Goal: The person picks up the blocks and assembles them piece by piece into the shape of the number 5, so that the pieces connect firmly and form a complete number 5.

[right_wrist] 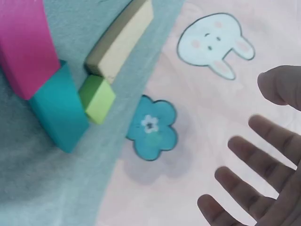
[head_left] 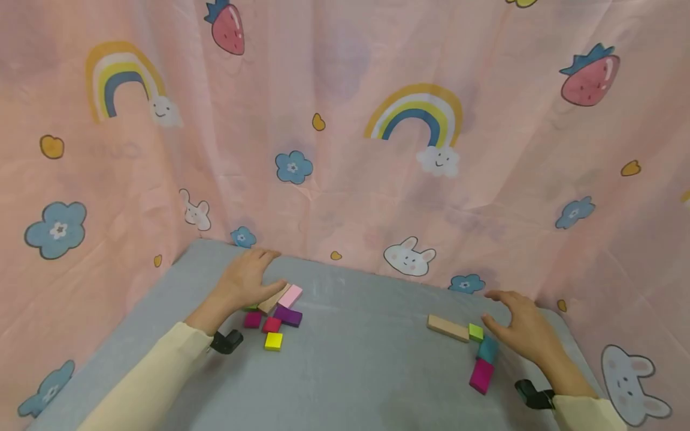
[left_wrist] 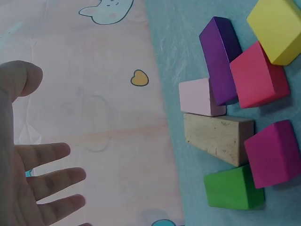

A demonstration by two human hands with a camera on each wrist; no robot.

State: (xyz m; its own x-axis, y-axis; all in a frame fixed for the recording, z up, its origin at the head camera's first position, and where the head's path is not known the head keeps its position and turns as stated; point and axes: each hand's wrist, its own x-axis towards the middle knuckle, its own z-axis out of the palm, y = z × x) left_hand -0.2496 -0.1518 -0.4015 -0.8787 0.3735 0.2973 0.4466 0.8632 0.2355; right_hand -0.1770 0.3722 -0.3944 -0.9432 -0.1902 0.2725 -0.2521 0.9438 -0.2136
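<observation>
Fingers spread, my left hand hovers over the back of a loose group of wooden blocks and holds nothing. That group has a yellow block, a red block, a purple block, a pale pink block, a plain wood block, a magenta block and a green block. On the other side, my right hand is also empty, fingers apart. Beside it lie a long plain block, a light green block, a teal block and a magenta block, set end to end in a bent line.
A grey cloth-covered table lies under both groups, with a wide gap between them. Pink printed curtain hangs along the back and both sides. Each wrist wears a black camera.
</observation>
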